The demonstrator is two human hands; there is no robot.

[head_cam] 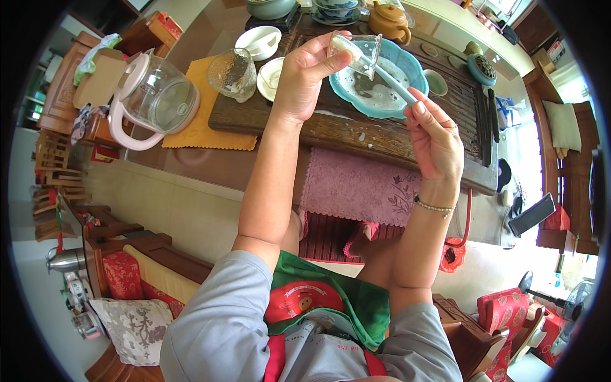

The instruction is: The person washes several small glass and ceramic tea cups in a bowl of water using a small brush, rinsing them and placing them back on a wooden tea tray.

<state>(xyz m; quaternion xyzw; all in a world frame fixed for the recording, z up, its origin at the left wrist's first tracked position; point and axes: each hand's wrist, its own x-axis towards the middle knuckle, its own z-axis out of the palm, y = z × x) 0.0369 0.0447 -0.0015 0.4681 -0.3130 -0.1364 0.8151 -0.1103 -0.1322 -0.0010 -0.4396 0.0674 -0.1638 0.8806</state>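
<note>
My left hand (305,71) holds a small clear glass cup (370,52), tilted on its side. In my right hand (437,138) is the light-blue handle of a brush (394,83), and its white bristles lie inside the cup. Both hands are raised over the wooden tea tray. Below the cup sits a turquoise scalloped basin (405,107) of cloudy water with suds. Left of my left hand stand a textured glass pitcher (232,74), a white dish (270,79) and a white lidded bowl (258,43). A small green cup (435,82) is right of the basin.
A glass kettle with a pink handle (167,95) stands at the left by an orange cloth (215,133). A brown clay teapot (389,21) and stacked blue-and-white bowls (335,12) are at the back. A purple towel (353,186) hangs over the tray's near edge.
</note>
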